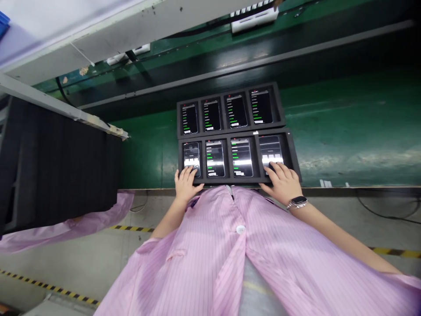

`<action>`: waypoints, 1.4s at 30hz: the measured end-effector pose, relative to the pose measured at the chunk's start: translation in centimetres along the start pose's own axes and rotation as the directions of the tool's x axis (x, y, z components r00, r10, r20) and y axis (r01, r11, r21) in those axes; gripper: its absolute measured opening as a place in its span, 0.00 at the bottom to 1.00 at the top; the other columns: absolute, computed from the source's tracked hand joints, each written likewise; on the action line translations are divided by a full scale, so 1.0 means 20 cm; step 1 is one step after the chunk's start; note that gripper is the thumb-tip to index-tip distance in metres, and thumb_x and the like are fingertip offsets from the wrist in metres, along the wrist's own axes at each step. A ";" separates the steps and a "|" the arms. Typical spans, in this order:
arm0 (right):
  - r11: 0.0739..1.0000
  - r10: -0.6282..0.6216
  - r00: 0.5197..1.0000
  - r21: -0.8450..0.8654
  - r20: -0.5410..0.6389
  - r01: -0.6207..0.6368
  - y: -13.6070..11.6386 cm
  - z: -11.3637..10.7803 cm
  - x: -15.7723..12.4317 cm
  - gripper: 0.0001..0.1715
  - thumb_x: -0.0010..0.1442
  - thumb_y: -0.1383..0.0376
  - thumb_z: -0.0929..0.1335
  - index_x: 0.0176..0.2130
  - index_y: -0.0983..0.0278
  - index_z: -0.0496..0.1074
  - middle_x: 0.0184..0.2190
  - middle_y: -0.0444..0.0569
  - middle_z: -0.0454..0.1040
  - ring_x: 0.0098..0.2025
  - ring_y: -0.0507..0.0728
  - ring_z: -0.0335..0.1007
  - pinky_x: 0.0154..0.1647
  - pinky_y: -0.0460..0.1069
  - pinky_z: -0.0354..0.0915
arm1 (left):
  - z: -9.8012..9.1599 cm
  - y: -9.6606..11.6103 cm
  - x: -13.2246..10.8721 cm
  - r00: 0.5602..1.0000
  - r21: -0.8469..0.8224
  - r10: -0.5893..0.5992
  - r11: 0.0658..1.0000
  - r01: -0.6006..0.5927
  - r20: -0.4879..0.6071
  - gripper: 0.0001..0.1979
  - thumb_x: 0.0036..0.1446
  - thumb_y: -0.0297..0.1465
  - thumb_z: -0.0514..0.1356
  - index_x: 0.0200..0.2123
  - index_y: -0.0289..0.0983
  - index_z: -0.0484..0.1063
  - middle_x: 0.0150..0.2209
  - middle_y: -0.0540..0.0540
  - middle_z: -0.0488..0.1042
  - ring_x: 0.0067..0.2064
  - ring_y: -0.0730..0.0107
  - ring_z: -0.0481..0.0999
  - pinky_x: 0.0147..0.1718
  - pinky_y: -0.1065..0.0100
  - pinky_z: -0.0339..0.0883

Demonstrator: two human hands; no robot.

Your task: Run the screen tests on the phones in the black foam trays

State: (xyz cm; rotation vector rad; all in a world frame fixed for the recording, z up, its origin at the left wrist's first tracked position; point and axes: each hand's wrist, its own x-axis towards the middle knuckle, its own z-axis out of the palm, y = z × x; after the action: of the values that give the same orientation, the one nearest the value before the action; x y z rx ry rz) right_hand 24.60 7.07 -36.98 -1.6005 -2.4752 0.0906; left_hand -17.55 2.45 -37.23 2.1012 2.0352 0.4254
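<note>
Two black foam trays lie one behind the other on the green bench. The near tray [230,180] and the far tray [230,132] each hold several phones in separate slots, screens up. My left hand [187,184] rests at the near tray's left front corner, fingers stretched over the lower end of the leftmost phone [191,153]. At the right front, my right hand [283,182] has its fingers spread over the lower part of the rightmost phone [271,147], thumb near the tray edge. Middle phones [215,160] show white and green text lines; the two outer near ones show a different screen.
A stack of black trays [62,166] stands at the left, with another person's pink sleeve [66,228] below it. A grey metal frame [62,103] runs above the bench [345,131]. White power strips [255,19] sit at the back. A cable [384,215] hangs front right.
</note>
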 end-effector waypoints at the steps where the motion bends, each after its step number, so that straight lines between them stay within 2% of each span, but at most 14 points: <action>1: 1.000 0.004 1.000 0.003 0.004 -0.004 0.00 0.00 0.00 0.34 0.69 0.50 0.64 0.65 0.64 0.71 0.67 0.64 0.69 0.68 0.73 0.60 0.62 0.66 0.58 | 0.00 0.00 0.00 1.000 0.003 0.002 1.000 -0.002 -0.003 0.29 0.56 0.44 0.70 0.60 0.44 0.76 0.67 0.39 0.72 0.69 0.41 0.68 0.75 0.36 0.43; 6: 1.000 0.009 1.000 -0.010 0.017 -0.009 0.00 0.00 0.00 0.33 0.69 0.49 0.64 0.64 0.65 0.72 0.67 0.63 0.69 0.68 0.72 0.61 0.62 0.65 0.59 | 0.03 -0.01 0.00 0.999 0.039 0.029 0.999 -0.028 -0.033 0.30 0.55 0.45 0.70 0.59 0.42 0.77 0.66 0.38 0.73 0.68 0.41 0.70 0.75 0.36 0.44; 9: 0.999 0.017 1.000 -0.029 0.009 -0.016 -0.01 0.01 0.01 0.32 0.69 0.49 0.63 0.62 0.66 0.73 0.67 0.64 0.69 0.68 0.71 0.61 0.62 0.64 0.59 | 0.03 -0.01 0.00 1.000 0.078 0.021 0.997 -0.021 0.000 0.30 0.56 0.46 0.70 0.60 0.41 0.77 0.66 0.37 0.73 0.68 0.41 0.69 0.74 0.37 0.45; 15: 0.998 -0.028 0.999 0.063 -0.020 0.029 0.03 -0.02 0.02 0.40 0.67 0.42 0.63 0.62 0.69 0.71 0.65 0.69 0.69 0.67 0.75 0.60 0.66 0.69 0.57 | -0.05 0.02 0.01 0.999 0.133 0.006 0.991 -0.011 0.043 0.33 0.59 0.49 0.69 0.63 0.40 0.74 0.69 0.35 0.69 0.71 0.41 0.63 0.74 0.37 0.43; 20: 0.981 0.170 0.980 0.108 -0.102 -0.159 0.07 -0.02 0.07 0.46 0.70 0.42 0.59 0.68 0.75 0.65 0.66 0.76 0.65 0.71 0.81 0.54 0.69 0.76 0.47 | -0.10 0.03 0.10 0.997 0.163 -0.073 0.984 0.071 0.003 0.34 0.64 0.51 0.66 0.67 0.41 0.70 0.74 0.35 0.60 0.75 0.40 0.55 0.73 0.38 0.47; 24: 0.963 0.257 0.964 0.102 -0.061 -0.250 0.05 0.00 0.09 0.51 0.69 0.41 0.55 0.71 0.78 0.59 0.63 0.76 0.68 0.71 0.80 0.53 0.68 0.74 0.51 | -0.08 0.05 0.15 0.995 0.168 -0.095 0.982 0.090 0.022 0.34 0.66 0.51 0.65 0.69 0.42 0.69 0.74 0.36 0.60 0.75 0.42 0.55 0.73 0.43 0.52; 27: 0.955 0.291 0.956 0.072 -0.032 -0.288 0.04 -0.01 0.10 0.51 0.69 0.42 0.56 0.72 0.79 0.57 0.64 0.75 0.69 0.71 0.79 0.53 0.65 0.72 0.56 | -0.07 0.07 0.16 0.992 0.183 -0.123 0.976 0.120 0.007 0.39 0.65 0.51 0.65 0.72 0.39 0.64 0.75 0.34 0.56 0.77 0.39 0.50 0.73 0.41 0.50; 33: 0.960 0.279 0.960 0.011 -0.020 -0.279 0.04 -0.01 0.09 0.41 0.71 0.45 0.59 0.68 0.72 0.67 0.65 0.69 0.69 0.72 0.77 0.53 0.65 0.70 0.57 | -0.09 0.09 0.17 0.990 0.189 -0.125 0.976 0.112 0.058 0.32 0.66 0.49 0.65 0.69 0.45 0.70 0.78 0.39 0.52 0.78 0.34 0.44 0.73 0.33 0.45; 38: 0.957 0.280 0.958 0.086 -0.052 -0.275 0.07 0.01 0.08 0.48 0.70 0.44 0.61 0.72 0.76 0.58 0.65 0.71 0.68 0.71 0.77 0.54 0.66 0.71 0.57 | -0.07 0.06 0.15 0.991 0.158 -0.131 0.979 0.127 0.015 0.36 0.65 0.49 0.65 0.71 0.40 0.66 0.76 0.34 0.54 0.78 0.37 0.46 0.73 0.37 0.48; 42: 0.958 0.266 0.960 0.133 -0.083 -0.254 0.06 0.01 0.06 0.48 0.70 0.44 0.62 0.71 0.76 0.58 0.67 0.74 0.64 0.71 0.77 0.54 0.68 0.73 0.55 | -0.08 0.08 0.13 0.992 0.127 -0.127 0.984 0.124 0.015 0.37 0.65 0.50 0.65 0.71 0.37 0.65 0.76 0.30 0.54 0.78 0.35 0.46 0.73 0.34 0.46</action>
State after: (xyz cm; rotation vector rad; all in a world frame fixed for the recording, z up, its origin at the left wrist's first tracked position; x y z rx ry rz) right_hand 25.25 8.67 -37.25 -1.8216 -2.1294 0.1889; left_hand -16.50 4.93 -34.98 2.0199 2.2194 0.2580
